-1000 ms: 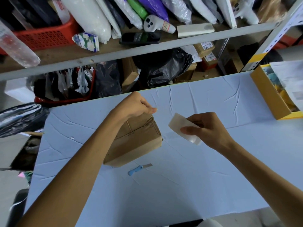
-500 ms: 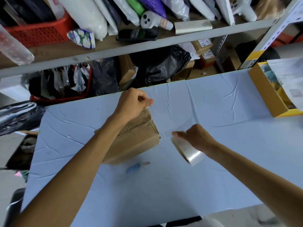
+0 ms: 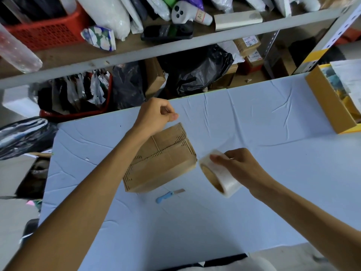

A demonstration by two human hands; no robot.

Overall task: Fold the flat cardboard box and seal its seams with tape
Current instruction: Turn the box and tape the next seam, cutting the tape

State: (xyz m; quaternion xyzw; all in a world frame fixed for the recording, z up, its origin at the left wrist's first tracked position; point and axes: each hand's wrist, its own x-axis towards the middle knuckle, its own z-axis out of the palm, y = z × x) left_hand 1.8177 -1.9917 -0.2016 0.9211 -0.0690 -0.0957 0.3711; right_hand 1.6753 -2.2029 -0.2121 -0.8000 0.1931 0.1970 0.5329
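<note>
A: Where is the cardboard box point(image 3: 160, 163) placed?
B: On the table point(image 3: 254, 212), before the shelf point(image 3: 136, 53). The tape roll point(image 3: 220, 175) is held just right of it; the cutter point(image 3: 168, 195) is laid in front.

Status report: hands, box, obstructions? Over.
Right hand grips tape roll beside box. Left hand pinched above box, seemingly on tape's free end. Box folded, top flaps shut. Blue cutter lies nearer, not obstructing.

We see a matt brown cardboard box point(image 3: 162, 159), a glossy clear plastic tape roll point(image 3: 224, 177), and a creased pale-blue surface point(image 3: 254, 118).
</note>
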